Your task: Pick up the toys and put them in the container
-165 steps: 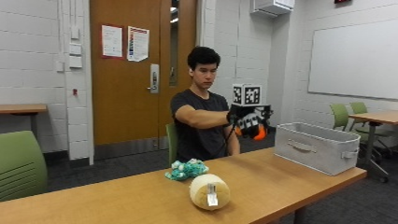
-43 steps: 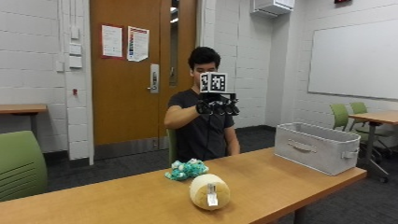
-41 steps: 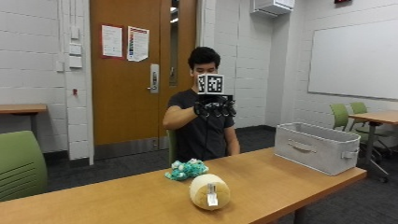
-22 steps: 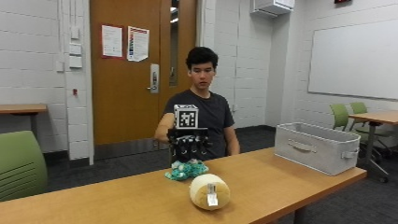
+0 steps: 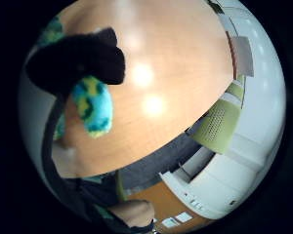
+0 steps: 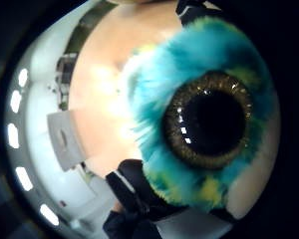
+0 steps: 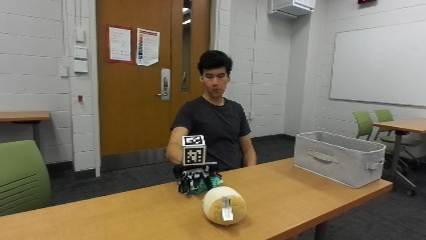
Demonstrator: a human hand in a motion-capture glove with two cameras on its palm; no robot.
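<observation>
Grasp step: gloved right hand (image 7: 194, 179) down on teal plush toy (image 7: 198, 185), fingers (image 5: 78, 61) curling round it, beside cream plush toy (image 7: 224, 205); next, lift and carry to grey container (image 7: 336, 157).

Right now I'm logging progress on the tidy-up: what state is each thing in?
Gloved right hand: down on the teal plush toy, fingers curled round it.
Teal plush toy: on the table, under the hand.
Cream plush toy: lying on the table, untouched.
Grey container: upright at the table's end, open-topped.
</observation>
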